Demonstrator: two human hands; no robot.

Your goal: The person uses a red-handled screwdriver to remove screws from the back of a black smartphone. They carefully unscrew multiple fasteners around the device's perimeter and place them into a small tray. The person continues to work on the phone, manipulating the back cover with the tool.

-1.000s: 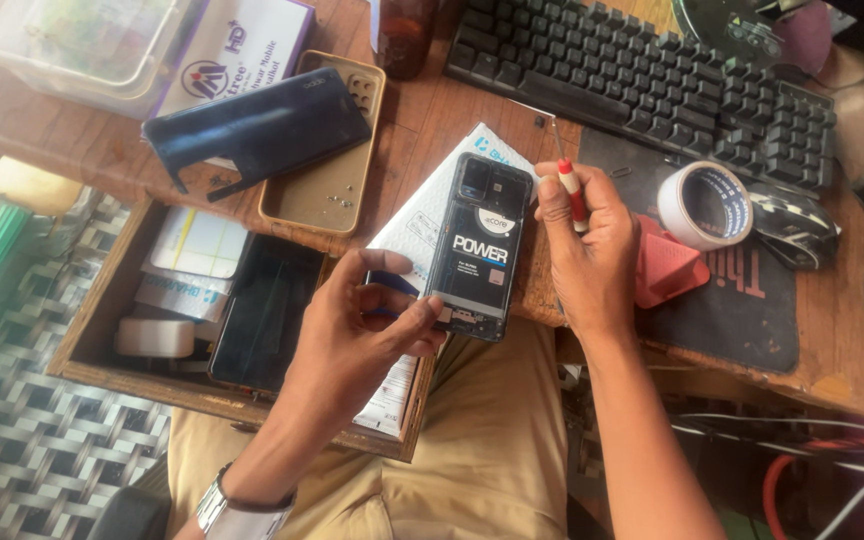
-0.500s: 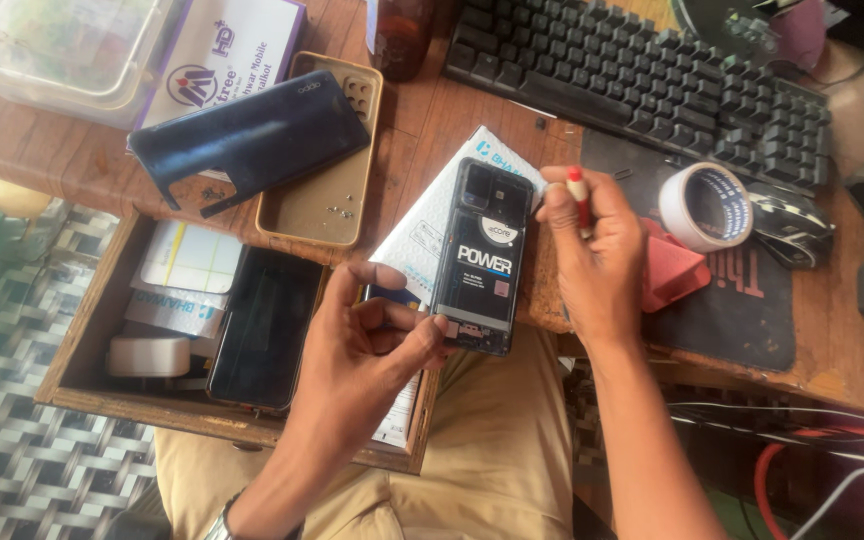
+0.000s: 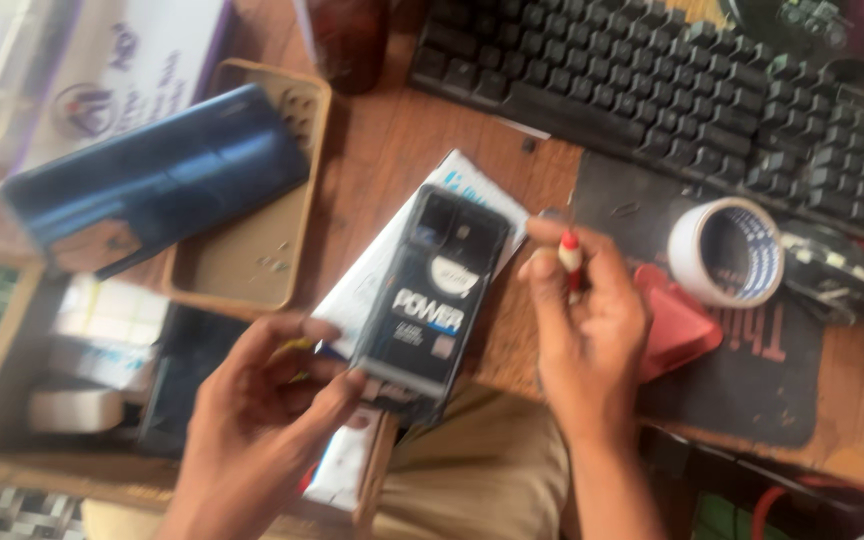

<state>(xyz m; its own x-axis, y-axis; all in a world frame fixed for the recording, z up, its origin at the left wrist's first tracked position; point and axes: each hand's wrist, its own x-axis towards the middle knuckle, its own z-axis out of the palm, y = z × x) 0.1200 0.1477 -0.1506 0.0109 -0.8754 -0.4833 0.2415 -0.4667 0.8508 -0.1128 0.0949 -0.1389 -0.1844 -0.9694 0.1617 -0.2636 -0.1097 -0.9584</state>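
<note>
A black opened phone [image 3: 430, 300] with its back cover off and its battery showing lies tilted at the desk's front edge, on a white packet [image 3: 377, 262]. My left hand [image 3: 270, 400] grips the phone's lower end from the left. My right hand [image 3: 584, 318] is just right of the phone and pinches a small red-handled tool [image 3: 572, 260], which is upright. The tool's tip is blurred, so I cannot tell whether it touches the phone.
A blue phone back cover [image 3: 152, 180] rests across a tan phone case [image 3: 252, 200] at the left. An open wooden drawer [image 3: 12, 330] holds small boxes. A black keyboard [image 3: 672, 90], a white tape roll [image 3: 727, 252], a red pad [image 3: 677, 325] and a mouse [image 3: 837, 270] lie to the right.
The view has moved closer and blurred. Both hands keep their grips; the phone stays at the desk edge with hardly any shift.
</note>
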